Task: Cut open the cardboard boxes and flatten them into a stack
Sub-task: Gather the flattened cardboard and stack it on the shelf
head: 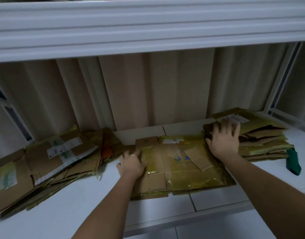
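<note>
Head view: flattened box [179,168], yellow-taped, lies flat on the white shelf [79,200], long axis left to right. Left hand [132,165] grips its left edge, fingers curled. Right hand [224,140] presses spread fingers on the right-hand cardboard stack [262,140]. Another stack [45,163] sprawls left.

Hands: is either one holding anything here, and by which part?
The left hand grips the left edge of the flattened box in the middle. The right hand rests spread on the left end of the right-hand stack, gripping nothing.
</note>
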